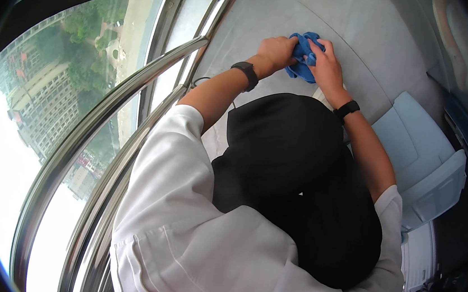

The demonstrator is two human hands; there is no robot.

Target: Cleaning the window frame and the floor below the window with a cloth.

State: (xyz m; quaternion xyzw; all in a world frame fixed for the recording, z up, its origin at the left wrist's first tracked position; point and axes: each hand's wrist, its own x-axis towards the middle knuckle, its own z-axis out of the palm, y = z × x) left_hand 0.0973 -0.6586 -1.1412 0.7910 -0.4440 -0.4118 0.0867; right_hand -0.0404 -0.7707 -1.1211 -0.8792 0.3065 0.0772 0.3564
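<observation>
A crumpled blue cloth (303,68) is bunched between my two hands, just above or against the grey tiled floor (292,11); I cannot tell whether it touches the tiles. From the left, my left hand (277,53) grips the cloth's side with its fingers curled in. My right hand (327,70) has its fingers and thumb closed on the opposite side. Both wrists wear dark bands. Folds of the cloth hide some of the fingertips.
Shiny metal railings (121,87) run along my left beside a window, with buildings and trees far below. A light blue plastic storage bin (414,146) stands at my right. My bent knees in black trousers (285,145) are below my hands.
</observation>
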